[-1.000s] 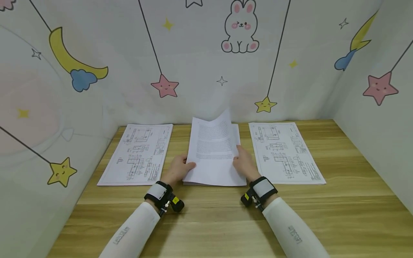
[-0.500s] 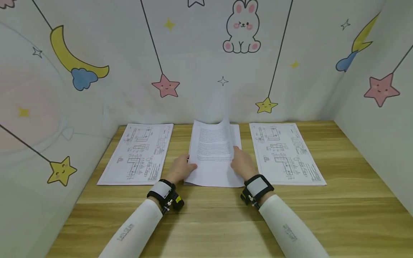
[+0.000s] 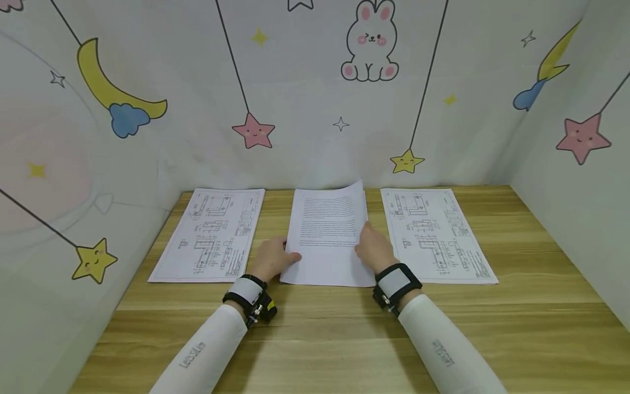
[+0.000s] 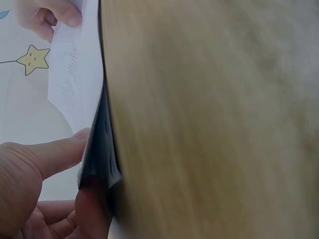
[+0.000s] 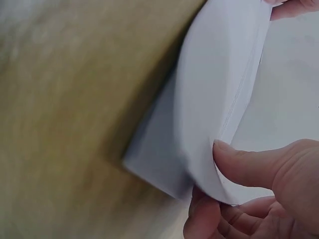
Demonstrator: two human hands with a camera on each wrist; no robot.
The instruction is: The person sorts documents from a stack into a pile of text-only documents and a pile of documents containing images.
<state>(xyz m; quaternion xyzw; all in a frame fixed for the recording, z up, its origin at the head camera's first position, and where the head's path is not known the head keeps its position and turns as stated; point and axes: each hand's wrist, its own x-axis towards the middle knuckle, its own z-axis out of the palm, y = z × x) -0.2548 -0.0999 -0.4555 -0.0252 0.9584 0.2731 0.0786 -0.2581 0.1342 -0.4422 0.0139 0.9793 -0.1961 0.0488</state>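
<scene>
A printed text sheet (image 3: 328, 219) lies over other paper between my hands, its far right corner lifted a little. My left hand (image 3: 272, 259) pinches the left edge, and in the left wrist view the thumb (image 4: 62, 154) is on top with fingers (image 4: 92, 209) underneath. At the opposite edge my right hand (image 3: 375, 249) pinches the paper. The right wrist view has that paper (image 5: 214, 89) bowed up between thumb and fingers, with another white layer (image 5: 159, 139) below it.
A stack of technical drawings (image 3: 209, 235) lies to the left, and another drawing stack (image 3: 438, 235) to the right. Both rest on the wood-grain table (image 3: 325, 339). Behind stands a white cloth backdrop (image 3: 305, 158) with cartoon figures.
The top sheet's far right corner stood high a second ago, blurred midway, and is lower now. My right hand shifted slightly left, then back right. The left hand kept its hold.
</scene>
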